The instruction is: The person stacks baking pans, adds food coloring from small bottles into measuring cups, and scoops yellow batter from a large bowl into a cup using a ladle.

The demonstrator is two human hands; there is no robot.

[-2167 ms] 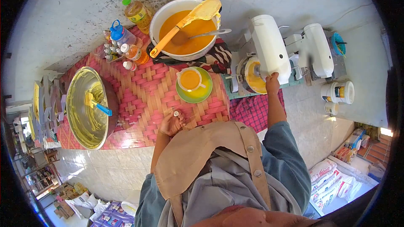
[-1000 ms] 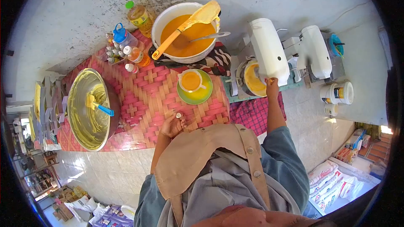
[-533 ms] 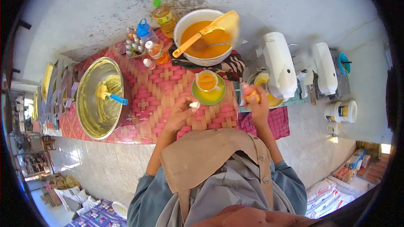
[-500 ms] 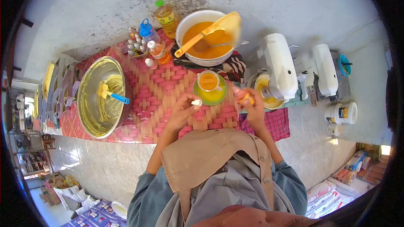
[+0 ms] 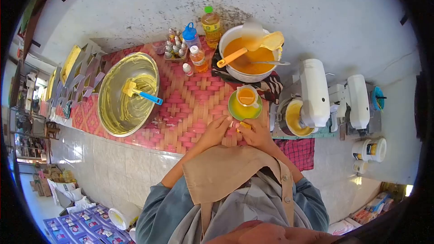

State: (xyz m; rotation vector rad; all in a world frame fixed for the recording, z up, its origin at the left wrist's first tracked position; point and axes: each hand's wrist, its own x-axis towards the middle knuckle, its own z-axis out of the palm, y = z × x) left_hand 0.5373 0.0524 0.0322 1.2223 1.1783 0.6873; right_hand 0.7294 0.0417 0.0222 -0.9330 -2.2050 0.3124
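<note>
Seemingly for capping, needing careful alignment, white cap [image 5: 231, 124] and yellow bottle [image 5: 244, 127] are finger-clamped in left hand [image 5: 218, 132] and right hand [image 5: 258, 135] respectively.

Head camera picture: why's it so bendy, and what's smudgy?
Head view: probably a fisheye lens bends it; head view: a hazy patch blurs the far rim of the white bowl and part of the orange-handled spatula.

I see the right hand [image 5: 257, 135] has left the mixer [image 5: 315, 95] and brought a small bottle [image 5: 244, 126] over to the left hand [image 5: 216, 133], which has moved up close to the green plate [image 5: 238, 114]. Apart half a second ago, they now meet, mostly hiding the white cap [image 5: 231, 124] from me. My view has swung left.
</note>
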